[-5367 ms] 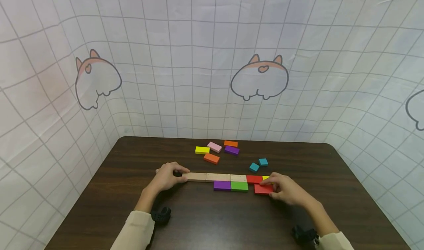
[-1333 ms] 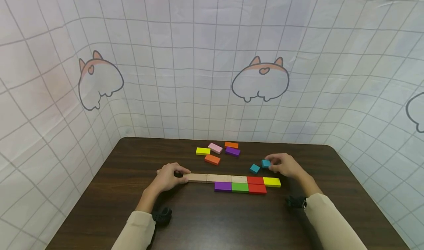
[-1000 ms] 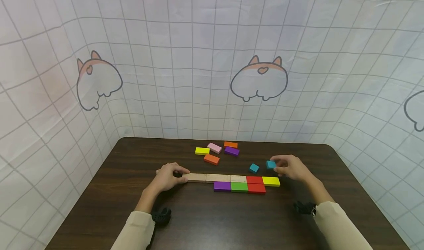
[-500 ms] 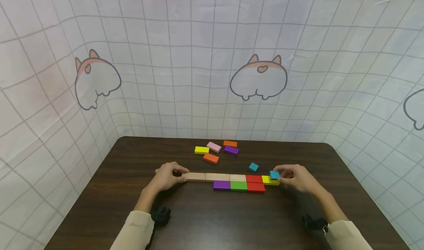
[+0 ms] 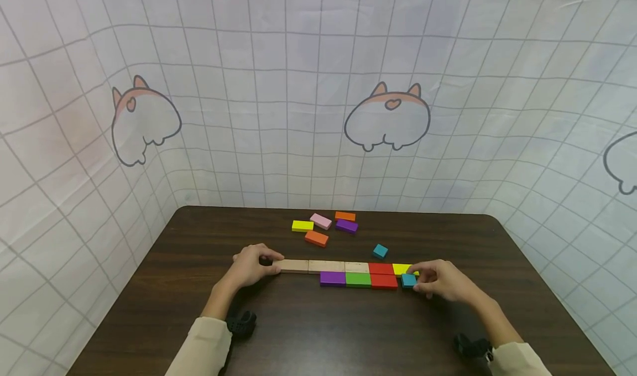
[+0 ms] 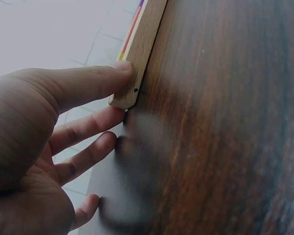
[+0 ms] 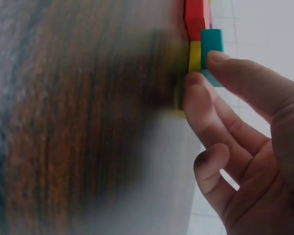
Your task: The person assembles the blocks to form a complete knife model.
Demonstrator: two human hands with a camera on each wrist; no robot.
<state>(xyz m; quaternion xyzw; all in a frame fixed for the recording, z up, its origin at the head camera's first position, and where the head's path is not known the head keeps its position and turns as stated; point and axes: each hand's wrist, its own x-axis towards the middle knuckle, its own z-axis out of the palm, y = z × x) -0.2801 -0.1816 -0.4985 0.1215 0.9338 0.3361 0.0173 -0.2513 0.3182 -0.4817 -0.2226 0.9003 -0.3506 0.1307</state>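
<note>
My right hand [image 5: 444, 281] pinches a small blue block [image 5: 409, 280] between thumb and fingers. The block is just right of the front row's red block [image 5: 384, 281], in front of the yellow block [image 5: 401, 269], which my fingers partly cover. In the right wrist view the thumb lies on the blue block [image 7: 212, 43]. At the other end, my left hand [image 5: 252, 266] grips the leftmost plain wooden block [image 5: 294, 266], thumb on its side in the left wrist view. Two more wooden blocks [image 5: 326, 266] and a red one [image 5: 381, 269] continue that back row. Purple [image 5: 332, 278] and green [image 5: 358, 279] blocks lie in front.
A second blue block [image 5: 380, 251] lies loose behind the rows. Farther back on the dark table [image 5: 298, 332] are a yellow block [image 5: 302, 226], a pink block [image 5: 320, 221], a purple block [image 5: 346, 226] and two orange blocks [image 5: 316, 238]. A white grid curtain [image 5: 278, 116] surrounds the table.
My right hand set the red block beside the green one, then picked up a blue block from the back. It has carried it over the yellow block toward me. My left hand has stayed put.
</note>
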